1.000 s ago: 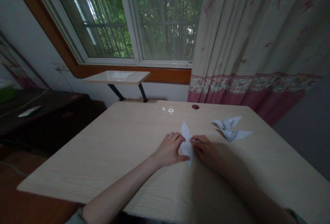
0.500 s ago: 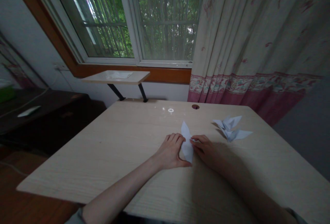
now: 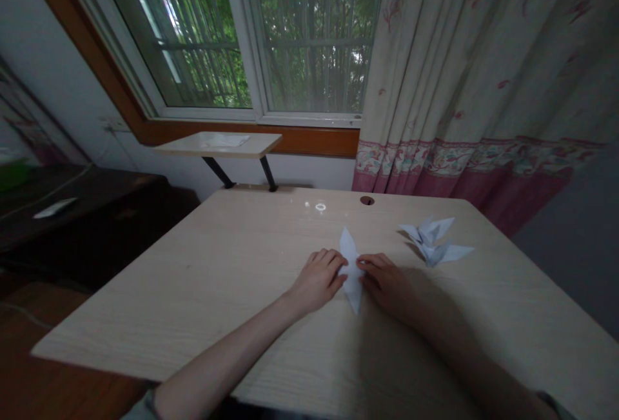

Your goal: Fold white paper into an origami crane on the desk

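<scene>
While the left hand (image 3: 316, 282) and the right hand (image 3: 389, 284) face each other, they hold the folded paper (image 3: 353, 278) by its long sides, with fingers drawn narrow near its middle. The paper is between them on the table (image 3: 217, 259), one tip pointing to the far edge, the other toward the person. To the right, near the right hand but apart from it, pointed paper figures (image 3: 439, 253) take some of the room. On the left, a wide stretch of wood runs to the slanting left edge. Farther away, a round hole (image 3: 367, 200) sits by the back edge, and a raised shelf (image 3: 258, 146) stands at the far left corner.
</scene>
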Demonstrator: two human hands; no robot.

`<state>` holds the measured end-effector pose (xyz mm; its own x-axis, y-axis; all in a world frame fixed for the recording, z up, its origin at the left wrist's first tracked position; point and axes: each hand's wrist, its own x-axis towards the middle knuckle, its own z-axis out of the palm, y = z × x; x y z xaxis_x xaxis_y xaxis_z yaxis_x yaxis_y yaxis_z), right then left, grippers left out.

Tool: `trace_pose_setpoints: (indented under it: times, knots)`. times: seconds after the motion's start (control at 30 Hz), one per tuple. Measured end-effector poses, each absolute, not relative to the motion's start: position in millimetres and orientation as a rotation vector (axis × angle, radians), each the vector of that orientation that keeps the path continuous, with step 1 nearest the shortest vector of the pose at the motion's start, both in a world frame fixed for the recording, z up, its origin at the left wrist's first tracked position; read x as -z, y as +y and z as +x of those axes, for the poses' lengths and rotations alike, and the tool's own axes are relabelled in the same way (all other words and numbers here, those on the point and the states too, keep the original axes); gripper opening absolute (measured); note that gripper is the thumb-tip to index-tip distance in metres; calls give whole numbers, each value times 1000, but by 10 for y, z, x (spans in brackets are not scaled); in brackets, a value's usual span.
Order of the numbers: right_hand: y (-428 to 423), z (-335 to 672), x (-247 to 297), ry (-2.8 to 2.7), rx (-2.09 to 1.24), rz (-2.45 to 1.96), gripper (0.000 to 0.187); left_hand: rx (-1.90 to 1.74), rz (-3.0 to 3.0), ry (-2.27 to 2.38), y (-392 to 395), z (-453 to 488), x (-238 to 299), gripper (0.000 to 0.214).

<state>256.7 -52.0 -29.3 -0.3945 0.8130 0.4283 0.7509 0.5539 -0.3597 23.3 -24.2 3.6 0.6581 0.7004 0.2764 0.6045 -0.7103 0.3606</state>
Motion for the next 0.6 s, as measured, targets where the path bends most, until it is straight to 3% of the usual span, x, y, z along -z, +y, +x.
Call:
trace_pose_setpoints:
  times: [0.6]
  knots:
    - [-598,2591,304,-2303,-261,-1175,63,-722,2529,988,-172,190,5,28]
